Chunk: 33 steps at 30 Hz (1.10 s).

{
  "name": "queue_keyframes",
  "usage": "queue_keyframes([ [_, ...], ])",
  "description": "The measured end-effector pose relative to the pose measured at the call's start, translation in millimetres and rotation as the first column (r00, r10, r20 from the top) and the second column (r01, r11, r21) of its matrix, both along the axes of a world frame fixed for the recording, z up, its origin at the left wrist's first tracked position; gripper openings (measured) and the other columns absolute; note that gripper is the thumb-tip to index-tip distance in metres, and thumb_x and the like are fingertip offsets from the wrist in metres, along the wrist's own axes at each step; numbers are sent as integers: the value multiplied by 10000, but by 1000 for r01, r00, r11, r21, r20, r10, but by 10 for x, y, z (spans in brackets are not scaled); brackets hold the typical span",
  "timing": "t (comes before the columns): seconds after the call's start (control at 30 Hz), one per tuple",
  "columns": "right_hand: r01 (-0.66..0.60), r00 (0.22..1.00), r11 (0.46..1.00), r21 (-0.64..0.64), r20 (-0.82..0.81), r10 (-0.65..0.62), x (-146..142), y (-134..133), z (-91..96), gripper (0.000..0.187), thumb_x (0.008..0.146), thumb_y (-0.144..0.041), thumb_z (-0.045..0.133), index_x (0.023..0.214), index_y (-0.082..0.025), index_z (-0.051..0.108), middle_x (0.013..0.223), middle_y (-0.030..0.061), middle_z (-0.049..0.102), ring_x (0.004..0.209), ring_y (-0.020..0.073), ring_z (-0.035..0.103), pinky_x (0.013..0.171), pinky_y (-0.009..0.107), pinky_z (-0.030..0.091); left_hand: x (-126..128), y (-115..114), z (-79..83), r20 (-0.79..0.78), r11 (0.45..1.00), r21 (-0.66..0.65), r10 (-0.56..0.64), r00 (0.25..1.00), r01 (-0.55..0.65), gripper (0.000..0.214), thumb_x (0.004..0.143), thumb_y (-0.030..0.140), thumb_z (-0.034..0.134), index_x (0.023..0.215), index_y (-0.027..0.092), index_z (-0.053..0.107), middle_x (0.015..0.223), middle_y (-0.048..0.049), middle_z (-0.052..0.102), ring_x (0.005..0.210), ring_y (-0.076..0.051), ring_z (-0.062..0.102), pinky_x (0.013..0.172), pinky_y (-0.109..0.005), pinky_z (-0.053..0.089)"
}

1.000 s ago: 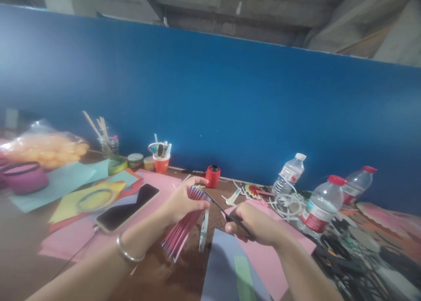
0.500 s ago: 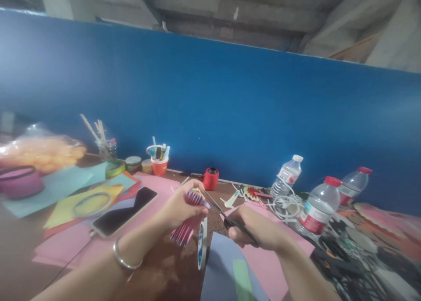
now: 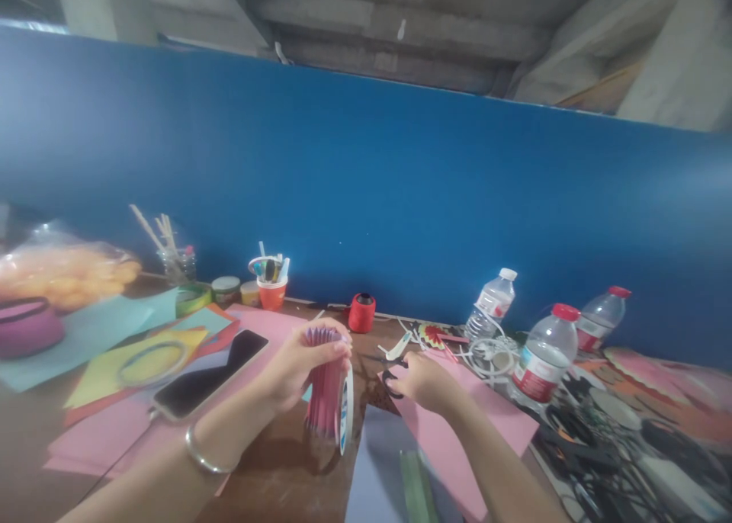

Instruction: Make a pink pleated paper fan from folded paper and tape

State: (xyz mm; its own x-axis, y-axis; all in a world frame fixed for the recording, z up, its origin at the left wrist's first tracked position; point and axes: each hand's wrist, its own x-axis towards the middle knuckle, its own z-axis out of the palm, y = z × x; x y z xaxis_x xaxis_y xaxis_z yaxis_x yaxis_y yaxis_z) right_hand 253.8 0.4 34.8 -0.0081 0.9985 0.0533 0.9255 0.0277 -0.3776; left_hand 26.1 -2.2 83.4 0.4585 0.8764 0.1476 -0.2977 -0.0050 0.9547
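Observation:
Pinched in my left hand (image 3: pixel 312 359) is a pleated pink and purple paper (image 3: pixel 327 389), its folds hanging down above the brown table. Right against its edge a white tape roll (image 3: pixel 346 412) with blue print shows on edge; I cannot tell whether it touches the paper. Over at the pink sheet (image 3: pixel 451 416), my right hand (image 3: pixel 426 382) is low with its fingers closed on black-handled scissors (image 3: pixel 390 386). The blades are mostly hidden by the hand. A bluish sheet (image 3: pixel 371 462) with a green strip (image 3: pixel 416 485) lies nearer to me.
Left of my hands are a phone (image 3: pixel 211 374), coloured papers (image 3: pixel 108 367) and a cup of tools (image 3: pixel 271 293). A red spool (image 3: pixel 362 312) stands behind them. On the right are plastic bottles (image 3: pixel 542 363), white cord (image 3: pixel 486 359) and dark clutter (image 3: pixel 618 462).
My right hand has carried the scissors away from the pleated paper, lowering them towards the table. My left hand has turned the paper more upright.

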Motion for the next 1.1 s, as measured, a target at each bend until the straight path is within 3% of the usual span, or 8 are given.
queue_keyframes([
  [0.13, 52, 999, 999, -10, -4, -52, 42, 44, -41, 136, 644, -289, 601, 645, -154, 594, 658, 80, 630, 636, 214, 574, 542, 271, 339, -6, 7, 23, 132, 998, -4, -58, 990, 59, 119, 756, 232, 613, 722, 153, 531, 593, -3, 574, 536, -90, 520, 511, -180, 380],
  [0.27, -6, 995, 994, 111, -95, 16, -165, -103, 177, 135, 761, -261, 489, 742, -192, 604, 806, 31, 642, 734, 163, 565, 627, 257, 361, 18, -24, 50, 307, 991, -41, -112, 945, 130, 125, 818, 234, 520, 720, 157, 505, 680, 3, 499, 652, -103, 510, 618, -211, 409],
  [0.33, -144, 891, 978, 152, -410, 195, -357, -245, 303, 165, 776, -284, 498, 715, -178, 608, 723, 18, 631, 656, 138, 550, 584, 238, 369, 29, -55, 58, 367, 989, -68, -96, 925, 130, 98, 826, 210, 498, 741, 162, 503, 757, -1, 474, 729, -115, 508, 678, -232, 420],
  [0.43, -202, 605, 960, 196, -745, 280, -638, -459, 410, 173, 755, -324, 562, 812, -174, 628, 709, 8, 632, 632, 127, 548, 578, 230, 400, 52, -108, 51, 359, 990, -56, -102, 928, 131, 77, 832, 209, 480, 774, 167, 508, 847, -16, 470, 732, -115, 501, 685, -249, 427],
  [0.63, -122, 424, 975, 188, -878, 223, -830, -581, 382, 97, 686, -240, 631, 725, -154, 614, 628, -8, 598, 552, 106, 511, 531, 220, 388, 174, -225, 9, 271, 995, -23, -91, 958, 101, 65, 834, 251, 502, 859, 191, 505, 815, -6, 477, 608, -82, 478, 584, -221, 406],
  [0.8, -50, 444, 973, 227, -867, 225, -798, -553, 362, 127, 720, -235, 585, 636, -153, 538, 541, -36, 519, 497, 92, 462, 483, 209, 354, 209, -276, 16, 179, 997, -21, -67, 982, 72, 210, 777, 301, 594, 933, 210, 487, 719, 31, 468, 558, -70, 469, 552, -198, 383],
  [0.93, -7, 474, 964, 264, -848, 236, -789, -582, 378, 136, 763, -278, 556, 703, -157, 568, 626, -8, 579, 558, 115, 515, 527, 223, 396, 203, -314, 47, 12, 1000, 5, -12, 1000, 12, 222, 784, 380, 568, 872, 184, 516, 688, 26, 498, 615, -104, 517, 626, -237, 418],
  [1.1, 32, 689, 887, 461, -653, 315, -739, -620, 387, 137, 808, -255, 507, 736, -166, 583, 653, 16, 592, 587, 136, 538, 541, 241, 413, 188, -368, 80, -168, 996, 84, 37, 985, -23, 219, 757, 352, 597, 843, 154, 561, 778, -41, 608, 772, -189, 578, 727, -307, 438],
])
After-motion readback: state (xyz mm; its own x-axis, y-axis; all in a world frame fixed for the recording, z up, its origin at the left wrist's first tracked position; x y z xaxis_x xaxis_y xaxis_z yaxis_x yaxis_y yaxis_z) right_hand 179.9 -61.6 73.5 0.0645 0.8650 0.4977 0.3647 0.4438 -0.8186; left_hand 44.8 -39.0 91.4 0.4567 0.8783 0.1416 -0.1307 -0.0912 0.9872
